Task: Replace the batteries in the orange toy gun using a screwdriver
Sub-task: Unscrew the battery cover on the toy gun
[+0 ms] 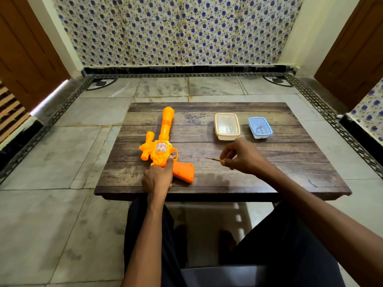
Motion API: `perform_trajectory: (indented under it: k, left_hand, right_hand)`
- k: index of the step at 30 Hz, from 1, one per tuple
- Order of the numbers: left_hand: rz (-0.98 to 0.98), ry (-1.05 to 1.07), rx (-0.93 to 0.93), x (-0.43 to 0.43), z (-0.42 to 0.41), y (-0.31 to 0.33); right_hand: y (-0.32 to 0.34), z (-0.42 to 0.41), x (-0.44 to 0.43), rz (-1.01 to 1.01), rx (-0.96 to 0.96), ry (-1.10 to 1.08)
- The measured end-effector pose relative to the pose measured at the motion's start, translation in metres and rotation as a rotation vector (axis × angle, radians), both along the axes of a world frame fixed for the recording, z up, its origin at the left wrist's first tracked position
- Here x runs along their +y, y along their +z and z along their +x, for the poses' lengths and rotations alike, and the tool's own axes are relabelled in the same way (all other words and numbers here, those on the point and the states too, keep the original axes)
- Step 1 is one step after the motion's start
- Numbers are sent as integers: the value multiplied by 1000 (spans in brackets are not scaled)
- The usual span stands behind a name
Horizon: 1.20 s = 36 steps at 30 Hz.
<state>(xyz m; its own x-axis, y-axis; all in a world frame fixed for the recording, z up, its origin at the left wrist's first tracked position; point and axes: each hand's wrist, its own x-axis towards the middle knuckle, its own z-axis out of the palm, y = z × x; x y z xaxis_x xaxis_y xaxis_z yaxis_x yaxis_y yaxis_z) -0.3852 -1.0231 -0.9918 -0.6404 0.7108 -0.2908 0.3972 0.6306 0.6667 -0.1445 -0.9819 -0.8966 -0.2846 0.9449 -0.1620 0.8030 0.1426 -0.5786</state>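
Note:
The orange toy gun (pixel 163 141) lies flat on the left half of the wooden table (pixel 269 158), barrel pointing away from me and grip toward the near edge. My left hand (pixel 158 176) rests on the gun's body just behind the trigger, fingers closed over it. To the right, my right hand (pixel 241 157) pinches a small thin screwdriver (pixel 213 159) with a yellowish handle; its tip points left toward the gun and hovers just above the table, a hand's width from the grip.
A cream-rimmed plastic container (pixel 227 126) and a smaller blue-rimmed container (pixel 260 127) stand at the table's far right; their contents are unclear. The low table sits on a marble floor (pixel 62 162). My knees are under its near edge.

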Motion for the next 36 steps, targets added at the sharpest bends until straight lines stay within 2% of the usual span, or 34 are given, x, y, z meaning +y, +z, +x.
perform_trajectory:
  k: [4, 8, 11, 14, 17, 20, 24, 32, 36]
  left_hand:
    - [-43, 4, 60, -1, 3, 10]
    - [-86, -58, 305, -8, 18, 36]
    - [44, -199, 438, -10, 38, 44]
    - [348, -428, 325, -4, 70, 48]
    - [480, -647, 222, 7, 112, 51]
    - [459, -796, 112, 24, 144, 40]
    - [371, -833, -85, 46, 168, 25]
    - [354, -856, -181, 71, 196, 13]
    - [343, -863, -120, 78, 201, 11]
  right_hand:
    - [-8, 16, 0, -14, 0, -27]
    - [-16, 30, 0, -36, 12, -54]
    - [-18, 44, 0, -39, 18, -86]
    - [-20, 58, 0, -42, 18, -105]
    - [-20, 75, -1, -49, 29, -138]
    - [-20, 92, -1, -35, 25, -164]
    - [-24, 117, 1, -28, 24, -200]
    - [-35, 154, 9, -37, 3, -276]
    - [-36, 167, 12, -46, 12, -314]
